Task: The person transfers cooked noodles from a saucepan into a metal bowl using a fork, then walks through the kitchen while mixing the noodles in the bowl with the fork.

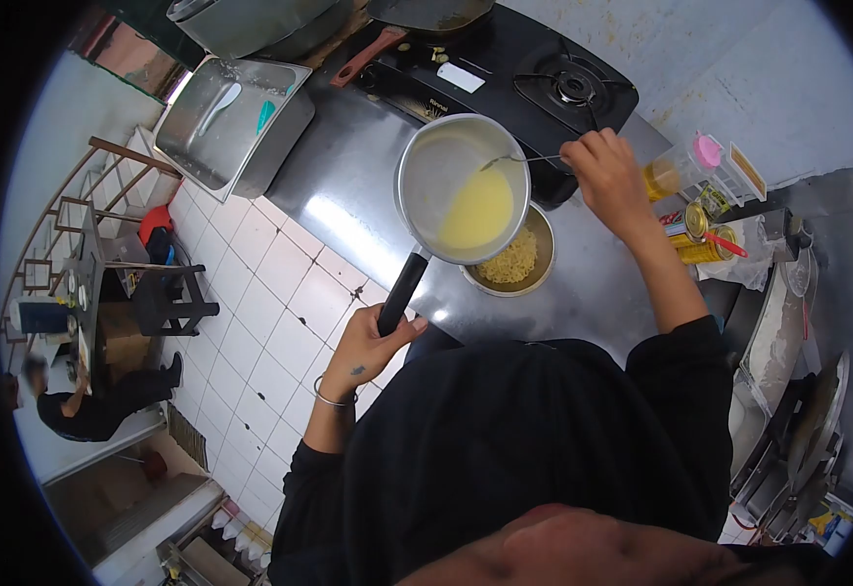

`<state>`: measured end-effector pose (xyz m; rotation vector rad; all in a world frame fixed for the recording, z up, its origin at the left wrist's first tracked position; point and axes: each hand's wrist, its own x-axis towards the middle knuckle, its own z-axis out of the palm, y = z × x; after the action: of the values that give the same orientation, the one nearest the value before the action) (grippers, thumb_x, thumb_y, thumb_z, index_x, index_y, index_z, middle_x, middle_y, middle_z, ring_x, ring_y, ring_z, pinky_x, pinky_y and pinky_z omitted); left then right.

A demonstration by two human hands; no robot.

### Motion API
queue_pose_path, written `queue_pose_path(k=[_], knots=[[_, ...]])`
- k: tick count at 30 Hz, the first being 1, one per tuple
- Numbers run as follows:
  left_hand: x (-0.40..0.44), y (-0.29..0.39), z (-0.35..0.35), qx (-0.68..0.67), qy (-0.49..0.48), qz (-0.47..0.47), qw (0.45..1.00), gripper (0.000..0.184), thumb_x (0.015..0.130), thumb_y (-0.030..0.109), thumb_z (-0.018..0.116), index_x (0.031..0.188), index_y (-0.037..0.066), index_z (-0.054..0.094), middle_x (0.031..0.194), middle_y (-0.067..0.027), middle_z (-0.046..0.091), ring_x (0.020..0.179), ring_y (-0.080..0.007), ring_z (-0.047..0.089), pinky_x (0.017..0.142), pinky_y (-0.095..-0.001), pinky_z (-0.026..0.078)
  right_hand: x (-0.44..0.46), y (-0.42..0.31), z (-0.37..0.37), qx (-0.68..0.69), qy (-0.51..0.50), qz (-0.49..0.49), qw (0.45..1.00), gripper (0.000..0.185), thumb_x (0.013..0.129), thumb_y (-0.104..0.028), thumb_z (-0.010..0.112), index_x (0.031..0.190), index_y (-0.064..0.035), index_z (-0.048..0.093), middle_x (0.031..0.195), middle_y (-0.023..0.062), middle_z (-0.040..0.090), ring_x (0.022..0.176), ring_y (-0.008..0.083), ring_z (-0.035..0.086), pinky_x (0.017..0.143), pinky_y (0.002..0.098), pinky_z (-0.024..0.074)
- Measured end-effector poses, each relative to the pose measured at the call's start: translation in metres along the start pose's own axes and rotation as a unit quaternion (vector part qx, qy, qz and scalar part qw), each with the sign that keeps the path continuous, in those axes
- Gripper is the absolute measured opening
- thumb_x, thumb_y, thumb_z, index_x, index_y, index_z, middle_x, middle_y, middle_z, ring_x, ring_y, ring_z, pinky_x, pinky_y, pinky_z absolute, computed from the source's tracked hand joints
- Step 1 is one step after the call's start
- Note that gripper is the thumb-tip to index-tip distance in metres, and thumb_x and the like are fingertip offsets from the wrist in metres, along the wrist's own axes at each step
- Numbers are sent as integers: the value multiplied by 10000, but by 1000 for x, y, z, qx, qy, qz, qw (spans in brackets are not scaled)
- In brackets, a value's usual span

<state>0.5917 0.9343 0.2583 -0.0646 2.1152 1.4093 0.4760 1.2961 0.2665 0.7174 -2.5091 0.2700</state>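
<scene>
My left hand (373,344) is wrapped round the black handle of a saucepan (436,161). The saucepan is tilted, with yellow liquid (480,210) gathered on its right side. Partly under the saucepan, a round metal bowl (547,256) stands on the steel counter with noodles (511,262) in it. My right hand (607,176) pinches the handle of a fork (524,158), whose head is inside the saucepan above the liquid.
A black gas stove (575,86) holds a pan (431,15) at the back. Left is a steel tray (226,127); right are bottles (681,166) and cans (708,244). Another person (94,410) is far off at the left.
</scene>
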Motion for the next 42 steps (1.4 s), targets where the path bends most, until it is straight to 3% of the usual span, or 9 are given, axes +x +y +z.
queue_pose_path(k=[11, 20, 23, 32, 35, 42], knots=[[-1, 0, 1, -10, 7, -1, 1000, 391, 848, 292, 746, 642, 84, 485, 587, 79, 378, 551, -41, 328, 498, -251, 249, -30, -3, 23, 175, -95, 132, 971, 97, 859, -72, 633, 867, -33, 545, 798, 118, 540, 800, 301, 523, 716, 405, 427], [-2, -1, 1, -16, 13, -4, 1000, 378, 848, 272, 743, 645, 87, 483, 591, 80, 383, 554, -38, 329, 499, -248, 249, -55, -26, 28, 330, -138, 222, 907, 83, 890, -67, 621, 921, -2, 581, 805, 90, 604, 658, 185, 541, 594, 313, 424], [-2, 0, 1, -22, 13, -5, 1000, 378, 850, 272, 742, 646, 89, 481, 592, 81, 381, 555, -36, 328, 499, -248, 249, -51, -33, 17, 343, -189, 258, 883, 74, 890, -43, 592, 925, 6, 550, 844, 128, 608, 745, 264, 602, 648, 355, 478], [-2, 0, 0, -26, 13, 5, 1000, 364, 848, 277, 740, 663, 88, 489, 600, 80, 388, 557, -34, 330, 502, -239, 257, -48, -38, 0, 367, -205, 282, 863, 86, 897, -61, 607, 934, 7, 568, 841, 102, 627, 740, 192, 608, 636, 314, 492], [-1, -2, -1, -22, 14, 3, 1000, 364, 847, 283, 740, 665, 88, 492, 597, 78, 393, 552, -35, 337, 500, -238, 262, -56, -35, 7, 370, -149, 248, 883, 88, 905, -71, 622, 939, 2, 586, 720, 15, 552, 585, 58, 444, 530, 248, 372], [-1, 1, 0, -49, 25, 11, 998, 378, 842, 258, 759, 627, 80, 504, 572, 81, 408, 538, -30, 344, 492, -236, 265, -60, -33, 0, 373, -150, 261, 878, 83, 910, -75, 620, 930, 0, 589, 715, -1, 542, 587, 47, 434, 522, 238, 363]])
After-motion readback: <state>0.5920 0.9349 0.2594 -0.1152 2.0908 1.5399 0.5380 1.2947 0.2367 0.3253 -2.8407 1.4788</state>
